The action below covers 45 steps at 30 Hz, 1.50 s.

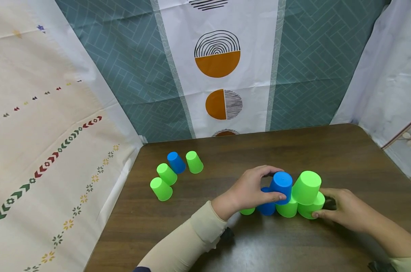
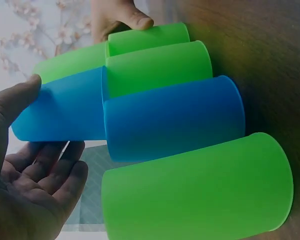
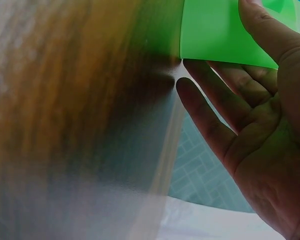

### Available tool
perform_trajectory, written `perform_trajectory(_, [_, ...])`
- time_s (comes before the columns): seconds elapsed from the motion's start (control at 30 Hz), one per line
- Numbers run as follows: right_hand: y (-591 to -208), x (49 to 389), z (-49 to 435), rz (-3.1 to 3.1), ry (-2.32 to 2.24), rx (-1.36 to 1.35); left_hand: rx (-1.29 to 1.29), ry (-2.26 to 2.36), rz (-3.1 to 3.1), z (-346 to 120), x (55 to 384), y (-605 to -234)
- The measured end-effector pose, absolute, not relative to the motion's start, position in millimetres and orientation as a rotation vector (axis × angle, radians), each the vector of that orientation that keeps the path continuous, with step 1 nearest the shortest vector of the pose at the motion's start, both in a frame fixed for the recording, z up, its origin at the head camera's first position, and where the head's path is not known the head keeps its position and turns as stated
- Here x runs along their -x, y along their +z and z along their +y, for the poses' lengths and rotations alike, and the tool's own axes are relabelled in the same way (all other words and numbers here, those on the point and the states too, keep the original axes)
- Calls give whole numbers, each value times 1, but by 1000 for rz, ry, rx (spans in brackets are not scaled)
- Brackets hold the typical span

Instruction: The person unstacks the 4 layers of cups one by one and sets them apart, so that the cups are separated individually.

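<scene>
**Set It Square Before You Let Go**

Behind your work hangs a teal-and-white cloth (image 1: 123,56), with a cream cloth (image 1: 28,158) to the left. Before you lies the brown table (image 1: 236,155). Toward its right stands a bottom row (image 1: 287,209) of four upturned cups, with two more above; well apart on the left stand four loose cups (image 1: 167,173), three green and one blue.

Your left hand (image 1: 244,190) is partly closed round the upper blue cup (image 1: 282,185), thumb on the near side, fingers on the far side. That cup sits above the join between the row's blue cup and the green one next to it, just beside the upper green cup (image 1: 308,187). Your right hand (image 1: 344,209) is bent to a cup's width, thumb in front and fingers behind, holding the end green cup (image 1: 312,210).

You would do well to centre the blue rim over that join, so both supports share it, then release thumb and fingers together to avoid dragging it sideways. Let your right hand brace only: an inward push could shift the whole row.

You can read no brand, label or lettering on the cups; the cloths show only patterns.
</scene>
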State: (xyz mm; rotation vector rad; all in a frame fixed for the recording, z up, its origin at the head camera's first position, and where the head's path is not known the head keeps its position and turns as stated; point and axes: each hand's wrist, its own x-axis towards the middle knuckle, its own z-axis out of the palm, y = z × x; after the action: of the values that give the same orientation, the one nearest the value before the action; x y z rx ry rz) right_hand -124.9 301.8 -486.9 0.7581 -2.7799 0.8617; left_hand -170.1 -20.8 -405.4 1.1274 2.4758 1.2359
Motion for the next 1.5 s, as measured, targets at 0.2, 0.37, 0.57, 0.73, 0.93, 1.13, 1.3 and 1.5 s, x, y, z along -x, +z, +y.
perform_trajectory(0.2, [-487,125,302,-2789,871,-757,-1148,1254,2479,-19,171,-407])
perform_trajectory(0.37, [-486,124,302,-2782,868,-762,-1142,1352,2461,-21,172,-404])
perform_trajectory(0.57, [-487,123,302,-2771,855,-766,-1086,1443,2448,-27,173,-398])
perform_trajectory(0.73, [-487,123,303,-2771,860,-768,-1042,1541,2405,-31,175,-394])
perform_trajectory(0.93, [-487,124,303,-2768,876,-778,-1001,1662,2421,-46,178,-389])
perform_trajectory(1.13, [-486,124,303,-2774,886,-769,-944,1790,2477,-75,189,-393])
perform_trajectory(1.3, [-486,123,303,-2770,900,-776,-742,1796,2611,-108,195,-404])
perform_trajectory(1.5, [-486,123,303,-2770,900,-781,-334,1720,2757,-150,200,-432])
